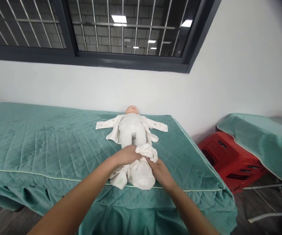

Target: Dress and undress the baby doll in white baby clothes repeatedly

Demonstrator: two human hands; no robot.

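A baby doll (131, 125) lies on its back on the green quilted bed cover (65, 143), its head by the wall and its legs toward me. An open white printed baby jacket (116, 130) spreads out beneath it, the sleeves stretched to both sides. At the doll's lower legs, a white baby garment (147, 150) is bunched up; its exact cut is unclear. My left hand (128, 155) grips it from the left, fingers partly hidden in the folds. My right hand (159, 171) pinches it from the right. More white printed cloth (121, 178) hangs near the bed's front edge.
A white wall and a dark-framed window (131, 60) with metal bars stand behind the bed. To the right are red plastic stools (234, 163) and another surface under a green cover (265, 137). The bed's piped edge (199, 153) runs along the right.
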